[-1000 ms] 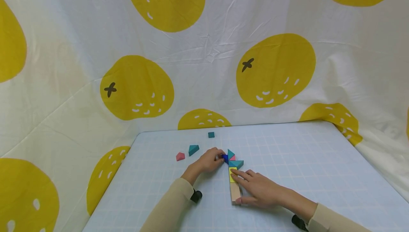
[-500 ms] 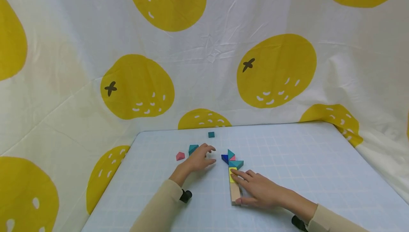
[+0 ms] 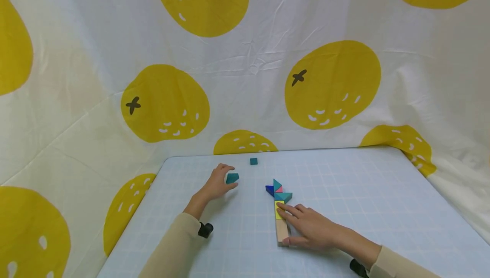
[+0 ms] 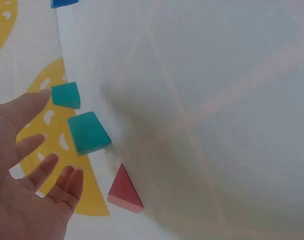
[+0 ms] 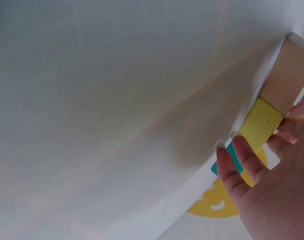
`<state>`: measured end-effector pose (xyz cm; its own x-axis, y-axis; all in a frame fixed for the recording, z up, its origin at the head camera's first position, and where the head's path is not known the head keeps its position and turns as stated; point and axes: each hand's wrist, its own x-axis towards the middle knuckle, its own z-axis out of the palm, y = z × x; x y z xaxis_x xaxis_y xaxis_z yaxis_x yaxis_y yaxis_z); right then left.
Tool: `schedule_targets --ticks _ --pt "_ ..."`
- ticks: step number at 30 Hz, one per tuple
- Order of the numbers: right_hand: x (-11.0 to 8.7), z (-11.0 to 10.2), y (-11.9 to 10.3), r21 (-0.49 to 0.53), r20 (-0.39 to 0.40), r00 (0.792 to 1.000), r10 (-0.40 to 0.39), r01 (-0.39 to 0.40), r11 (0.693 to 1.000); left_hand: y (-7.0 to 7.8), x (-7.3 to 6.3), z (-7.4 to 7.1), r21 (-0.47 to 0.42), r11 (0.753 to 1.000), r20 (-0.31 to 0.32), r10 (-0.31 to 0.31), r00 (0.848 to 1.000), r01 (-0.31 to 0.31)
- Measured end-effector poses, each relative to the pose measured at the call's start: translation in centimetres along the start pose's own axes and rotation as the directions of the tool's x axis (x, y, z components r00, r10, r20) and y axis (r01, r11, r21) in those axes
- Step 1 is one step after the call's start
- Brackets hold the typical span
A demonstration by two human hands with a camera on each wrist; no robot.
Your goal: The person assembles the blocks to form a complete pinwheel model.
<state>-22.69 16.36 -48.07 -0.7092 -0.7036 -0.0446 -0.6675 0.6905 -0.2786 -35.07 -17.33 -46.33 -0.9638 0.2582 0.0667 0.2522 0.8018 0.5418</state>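
Observation:
My left hand [image 3: 215,182] is beside a teal block [image 3: 232,178], its thumb and fingers spread apart with nothing between them. Below that teal block in the left wrist view lies a pink block [image 4: 125,192], which the hand hides in the head view. My right hand [image 3: 311,228] rests along a row made of a yellow block [image 3: 278,210] and a plain wooden block [image 3: 281,232]. Its fingertips touch the yellow one, and the thumb is at the wooden one's near end. Teal triangles [image 3: 283,197], a small pink piece [image 3: 279,189] and a blue triangle [image 3: 269,190] top the row.
A small dark teal block [image 3: 253,161] lies near the back edge of the table [image 3: 363,184]. The table has a pale checked cloth. Behind it hangs a white curtain [image 3: 264,14] printed with large yellow fruit.
My left hand has let go of the blue triangle and moved left to the teal block. The blue triangle stays at the top of the row. My right hand has not moved.

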Motion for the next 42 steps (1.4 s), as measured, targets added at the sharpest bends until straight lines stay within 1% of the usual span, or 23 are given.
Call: schedule_targets --ticks 5,11,14,15,22,26,29,33,39,42 --pt "0.0 0.1 0.0 -0.005 0.006 1.0 -0.001 0.001 1.0 -0.1 0.4 0.3 0.011 0.997 0.017 -0.078 0.997 0.078" --pt "0.0 -0.1 -0.1 0.003 0.0 1.0 -0.008 0.008 1.0 -0.2 1.0 0.8 0.024 0.988 0.037 -0.156 0.987 0.155" --pt "-0.1 -0.3 -0.2 0.006 0.001 1.0 -0.009 0.009 1.0 -0.4 1.3 0.9 0.029 0.984 0.03 -0.176 0.984 0.175" --pt "-0.1 -0.3 -0.2 0.006 0.001 1.0 -0.01 0.01 1.0 -0.5 1.3 1.0 0.03 0.984 0.025 -0.174 0.984 0.173" --pt "-0.1 -0.3 -0.2 0.005 0.0 1.0 -0.008 0.008 1.0 -0.8 1.4 1.3 0.009 0.991 -0.026 -0.132 0.991 0.132" --pt "-0.1 -0.2 -0.2 0.004 -0.003 1.0 -0.015 0.015 1.0 -0.9 1.3 1.6 -0.008 0.994 -0.035 -0.111 0.993 0.111" --pt "-0.1 -0.2 -0.2 0.006 0.0 1.0 -0.011 0.011 1.0 -0.9 1.2 1.8 -0.015 0.997 -0.02 -0.08 0.997 0.079" --pt "-0.1 -0.3 -0.2 0.016 0.011 1.0 0.008 -0.008 1.0 -0.3 0.9 2.0 -0.014 1.0 0.023 -0.008 1.0 0.009" --pt "-0.1 -0.3 -0.2 0.021 0.012 1.0 0.009 -0.01 1.0 1.4 0.1 2.5 -0.034 0.998 0.073 0.055 0.996 -0.052" --pt "-0.1 -0.3 -0.1 0.014 0.009 1.0 0.003 -0.003 1.0 2.0 -0.1 2.7 -0.052 0.996 0.098 0.077 0.992 -0.072"
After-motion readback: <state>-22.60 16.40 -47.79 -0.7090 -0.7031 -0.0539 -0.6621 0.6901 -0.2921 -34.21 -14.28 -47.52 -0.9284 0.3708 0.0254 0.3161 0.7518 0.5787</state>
